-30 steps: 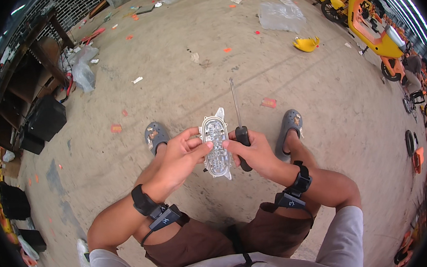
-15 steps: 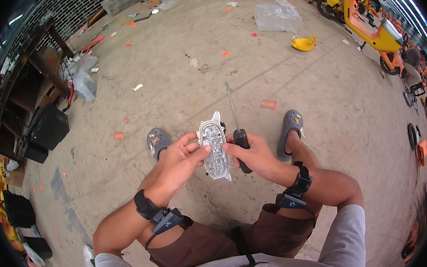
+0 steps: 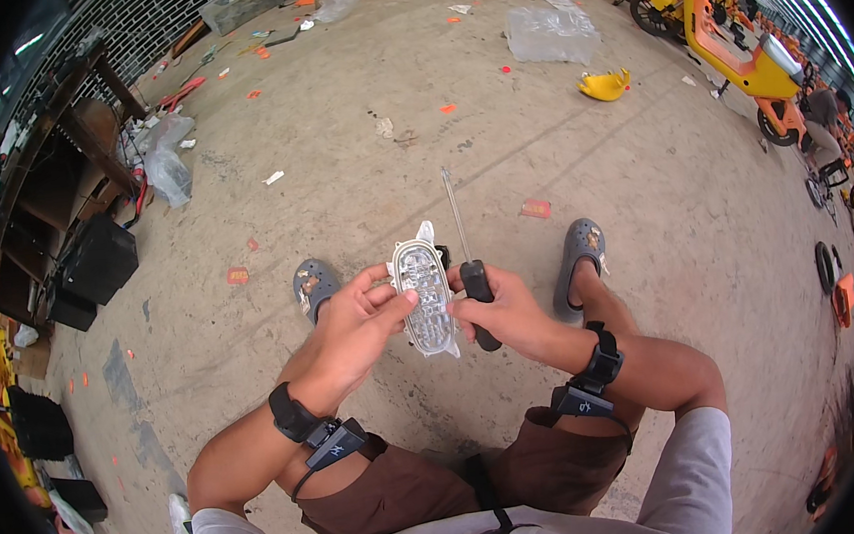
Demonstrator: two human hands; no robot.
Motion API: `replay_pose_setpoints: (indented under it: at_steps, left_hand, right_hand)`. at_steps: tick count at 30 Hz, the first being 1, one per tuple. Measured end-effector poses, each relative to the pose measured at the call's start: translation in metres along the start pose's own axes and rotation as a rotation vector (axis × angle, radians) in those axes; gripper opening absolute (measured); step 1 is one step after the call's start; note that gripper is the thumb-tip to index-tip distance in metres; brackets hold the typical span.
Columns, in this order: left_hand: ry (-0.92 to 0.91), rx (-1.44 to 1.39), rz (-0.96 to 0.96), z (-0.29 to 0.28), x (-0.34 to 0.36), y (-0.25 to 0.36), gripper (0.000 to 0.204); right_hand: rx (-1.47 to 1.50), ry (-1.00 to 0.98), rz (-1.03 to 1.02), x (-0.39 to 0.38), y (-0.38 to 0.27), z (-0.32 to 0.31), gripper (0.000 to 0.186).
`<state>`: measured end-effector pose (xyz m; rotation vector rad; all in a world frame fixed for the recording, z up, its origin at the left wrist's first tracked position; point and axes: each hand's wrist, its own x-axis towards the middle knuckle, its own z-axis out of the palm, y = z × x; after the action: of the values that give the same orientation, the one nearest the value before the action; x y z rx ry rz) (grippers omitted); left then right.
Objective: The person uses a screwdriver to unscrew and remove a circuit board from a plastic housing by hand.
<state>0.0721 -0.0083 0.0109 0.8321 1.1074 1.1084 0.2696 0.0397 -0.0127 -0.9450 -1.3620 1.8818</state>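
In front of my knees I hold up an oval scooter lamp (image 3: 424, 302), with a pale rim, small screw tabs and a shiny clear-and-silver face. My left hand (image 3: 356, 318) grips its left side, the thumb pressing on the face and the fingers behind. A screwdriver (image 3: 480, 298) with a black handle and a long metal shaft is tucked in my right hand (image 3: 505, 306), its shaft pointing away from me. The right thumb also rests on the lamp's right edge. A small dark part shows behind the lamp's upper right; the rest of its back is hidden.
Yellow scooters (image 3: 730, 32) stand at the far right; a person crouches beyond them. A yellow shell piece (image 3: 604, 85) and clear plastic sheet (image 3: 551, 34) lie on the concrete floor. Black boxes (image 3: 97, 258) sit by a dark bench (image 3: 60, 125) at left. Orange scraps are scattered about.
The lamp and screwdriver have shifted slightly left, and the screwdriver's shaft leans a little more to the left. Both hands keep their hold.
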Motion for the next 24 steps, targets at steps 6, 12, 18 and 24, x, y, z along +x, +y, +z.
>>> replay_pose_setpoints:
  at_steps: [6,12,18,24]
  left_hand:
    - [0.025,-0.026,0.014,-0.0003,0.0002,-0.0003,0.037]
    - [0.026,-0.014,0.017,-0.0011,0.0009,-0.0022,0.035]
    - [0.019,0.051,0.009,0.0006,-0.0009,-0.0001,0.042]
    - [0.033,0.07,0.003,0.0022,0.0004,-0.0013,0.034]
  right_hand:
    - [0.018,-0.033,0.024,-0.0007,-0.0015,0.0011,0.036]
    - [0.072,-0.02,0.028,-0.001,-0.0016,0.0027,0.037]
    - [0.031,-0.028,0.035,0.0006,0.001,0.0016,0.037]
    - [-0.015,0.008,0.047,0.0011,0.0023,0.0023,0.036]
